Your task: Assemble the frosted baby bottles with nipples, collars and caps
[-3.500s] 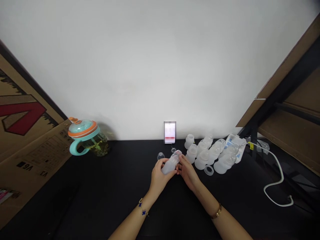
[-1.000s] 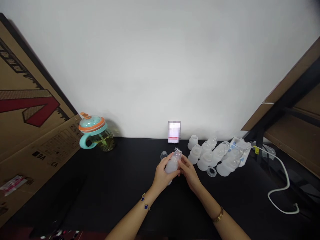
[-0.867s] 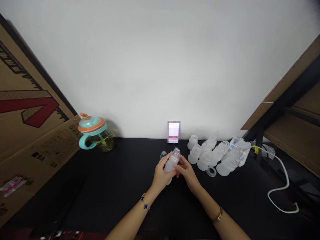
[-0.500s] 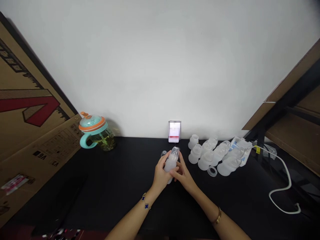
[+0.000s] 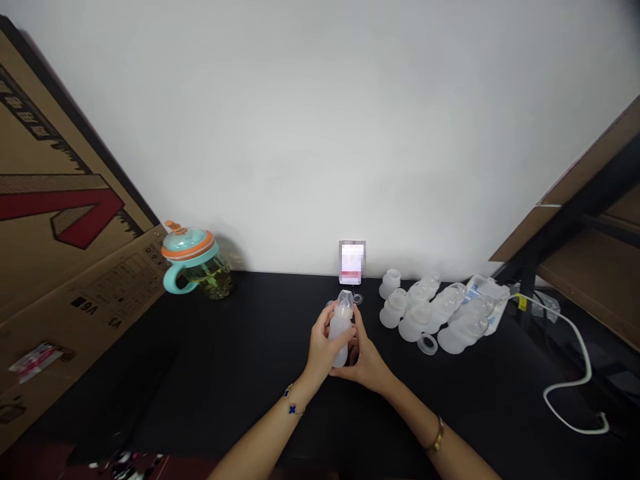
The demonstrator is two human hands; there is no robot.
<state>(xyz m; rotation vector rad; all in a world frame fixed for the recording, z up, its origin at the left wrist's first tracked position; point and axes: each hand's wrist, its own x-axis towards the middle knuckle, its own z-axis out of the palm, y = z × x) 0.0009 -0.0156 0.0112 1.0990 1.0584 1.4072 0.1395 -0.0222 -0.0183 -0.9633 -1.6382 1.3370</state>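
One frosted bottle (image 5: 339, 327) with a clear cap (image 5: 345, 302) is gripped by the fingers of the left hand (image 5: 320, 347), the thumb lying across its front. The right hand (image 5: 369, 363) is spread along its other side, fingertips up near the cap and thumb down by the base; whether those fingers grip or only brace, I cannot tell. Half a second ago the right thumb lay across the front of the body, and it has since dropped to the bottom. The bottle, which leaned clearly to the right 3.5 seconds ago, is now nearly upright, between the hands above the black tabletop (image 5: 240, 400).

Just beyond the fingers, a clear dome (image 5: 329, 304) is mostly hidden behind the left hand; it showed more fully 3.5 seconds ago. A small ring (image 5: 357, 299), largely covered half a second ago, is in plain sight again, near a blurred-out screen (image 5: 353, 263) by the wall.

Farther to the right, the group of frosted bottles (image 5: 415, 323) keeps its arrangement, with a loose collar (image 5: 427, 344) before it, a white packet (image 5: 495, 300) behind and a white cable (image 5: 585, 373) beyond. To the far left, the turquoise-lidded jug (image 5: 213, 280) stands unchanged beside a cardboard box (image 5: 120, 293).
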